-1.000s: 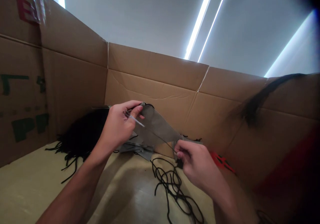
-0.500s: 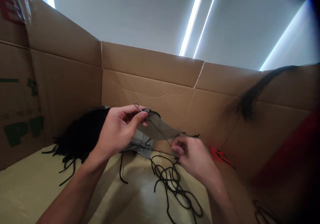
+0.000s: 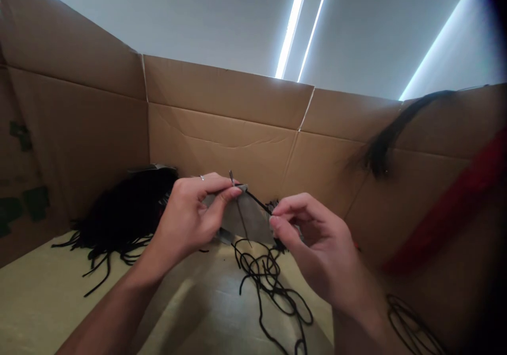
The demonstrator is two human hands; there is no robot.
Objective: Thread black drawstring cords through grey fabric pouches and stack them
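My left hand [image 3: 190,215] pinches the top corner of a grey fabric piece [image 3: 247,220] together with a thin metal needle tool [image 3: 236,202] that crosses the fabric. My right hand [image 3: 312,241] is closed in a pinch on a black cord [image 3: 259,202] at the fabric's right edge. The cord runs taut from the left fingertips to the right ones. A loose tangle of black cord [image 3: 273,286] lies on the pale surface below both hands.
Cardboard walls [image 3: 222,117] enclose the work area on three sides. A heap of black cords [image 3: 127,212] lies at the back left. A black cord bundle [image 3: 380,143] hangs over the right wall, with a red strip [image 3: 447,207] beside it. Another cord loop [image 3: 412,323] lies at lower right.
My right hand rose and moved left toward the left hand, pulling the cord up. The fabric folded in closer between the hands. The view shifted left.
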